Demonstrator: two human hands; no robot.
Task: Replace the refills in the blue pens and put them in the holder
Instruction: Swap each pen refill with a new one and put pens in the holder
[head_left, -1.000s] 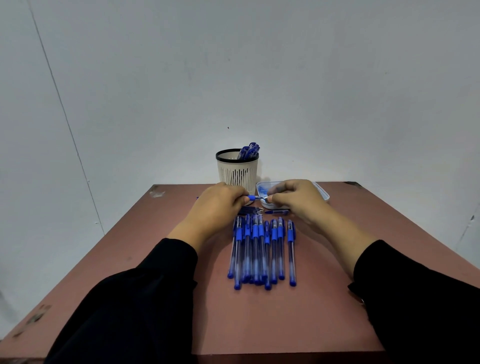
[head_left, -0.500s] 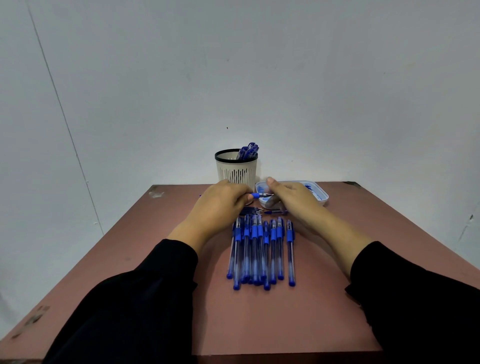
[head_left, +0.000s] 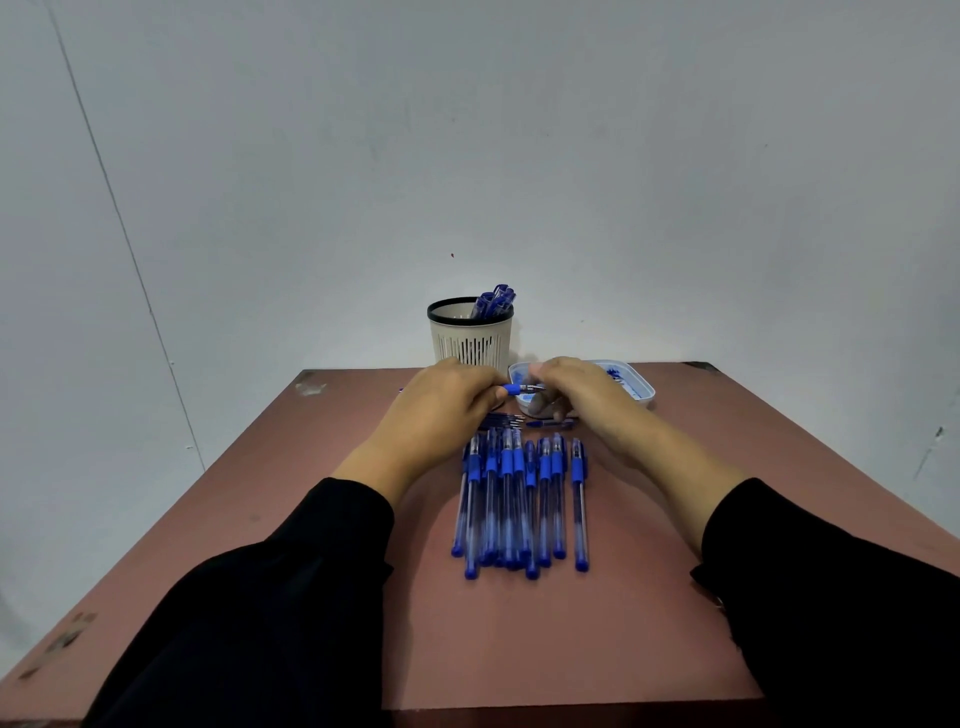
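Between my hands a blue pen (head_left: 521, 389) lies level above the table. My left hand (head_left: 441, 410) grips its body, and only the blue grip end shows past the fingers. My right hand (head_left: 576, 397) pinches the tip end. Several capped blue pens (head_left: 519, 499) lie side by side in a row nearer to me. Behind my hands, against the wall, stands a white holder (head_left: 470, 335) with a black rim, and blue pens (head_left: 496, 300) lean inside it.
A shallow white tray (head_left: 636, 387) with blue parts in it sits at the back right, partly behind my right hand. A few thin refills (head_left: 501, 420) and a short pen piece (head_left: 550, 423) lie just beyond the pen row. The reddish table (head_left: 519, 649) ends close in front.
My right hand has closed over the pen's tip end and now covers more of the tray. My left hand and the pen row have stayed in place.
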